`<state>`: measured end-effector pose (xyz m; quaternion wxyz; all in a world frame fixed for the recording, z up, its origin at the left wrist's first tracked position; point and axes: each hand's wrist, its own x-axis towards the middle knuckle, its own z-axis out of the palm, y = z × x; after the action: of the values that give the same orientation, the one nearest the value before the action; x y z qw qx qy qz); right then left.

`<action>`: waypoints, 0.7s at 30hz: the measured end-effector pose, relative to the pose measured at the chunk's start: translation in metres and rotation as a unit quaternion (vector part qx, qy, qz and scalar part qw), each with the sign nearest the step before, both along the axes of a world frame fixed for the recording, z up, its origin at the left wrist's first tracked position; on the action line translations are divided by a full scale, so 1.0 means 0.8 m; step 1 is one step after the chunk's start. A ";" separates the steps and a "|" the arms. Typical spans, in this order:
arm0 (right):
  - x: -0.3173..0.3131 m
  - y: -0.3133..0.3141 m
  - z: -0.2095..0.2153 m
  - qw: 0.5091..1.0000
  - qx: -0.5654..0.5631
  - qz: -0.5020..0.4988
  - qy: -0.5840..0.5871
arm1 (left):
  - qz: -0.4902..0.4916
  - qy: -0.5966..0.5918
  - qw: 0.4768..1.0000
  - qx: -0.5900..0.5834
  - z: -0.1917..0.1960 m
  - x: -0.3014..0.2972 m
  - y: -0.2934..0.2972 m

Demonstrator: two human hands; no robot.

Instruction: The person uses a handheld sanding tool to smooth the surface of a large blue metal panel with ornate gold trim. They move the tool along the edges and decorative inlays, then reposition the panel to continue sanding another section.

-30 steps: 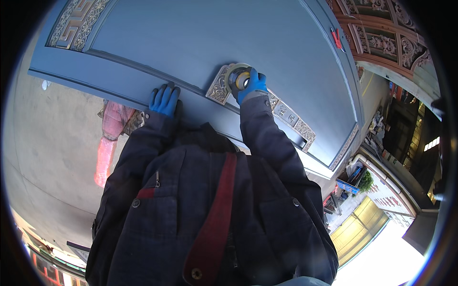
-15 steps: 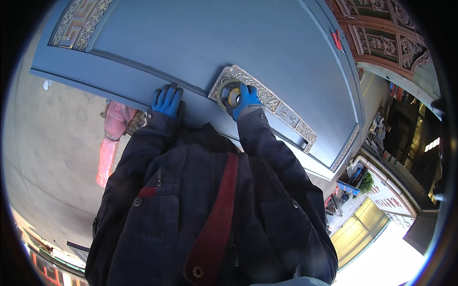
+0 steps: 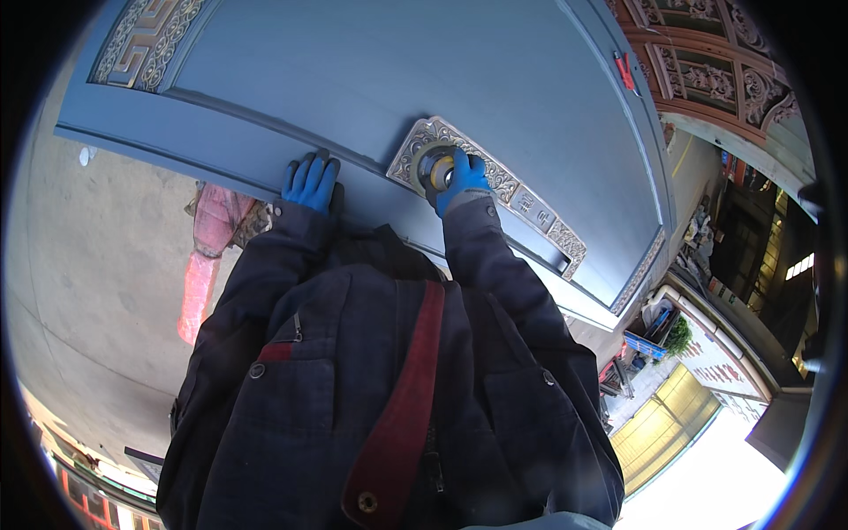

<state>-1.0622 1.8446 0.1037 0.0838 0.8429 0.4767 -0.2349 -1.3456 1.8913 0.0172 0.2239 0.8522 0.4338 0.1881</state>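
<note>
A large blue-grey door panel (image 3: 371,79) lies in front of me. On it is a long ornate metal plate (image 3: 505,182) with raised scrollwork and a dark slot at its near right end. My right hand (image 3: 464,181), in a blue glove, grips a round ring that looks like a roll of tape (image 3: 433,163), with a pale outer band and a yellowish core. The roll is over the plate's far left part; whether it touches is unclear. My left hand (image 3: 311,180), also gloved with dark fingertips, rests with fingers stretched out on the panel's near border.
A pink plastic-wrapped bundle (image 3: 208,247) lies on the concrete floor (image 3: 97,256) at the left. Red-handled pliers (image 3: 626,72) lie at the panel's right edge. Carved reddish-brown panels (image 3: 707,71) stand at the far right. Another ornate strip (image 3: 146,44) decorates the panel's far left.
My right hand has shifted slightly to the right along the ornate plate with the roll, uncovering more of the plate's left end. My left hand stays nearly in place.
</note>
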 end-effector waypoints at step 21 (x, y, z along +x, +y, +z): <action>-0.019 0.006 0.031 0.993 -0.075 0.084 0.027 | 0.002 0.001 1.000 -0.001 0.004 0.001 -0.001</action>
<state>-1.0773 1.8492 0.1283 0.1538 0.7847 0.5286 -0.2848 -1.3449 1.8907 0.0201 0.2239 0.8513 0.4360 0.1874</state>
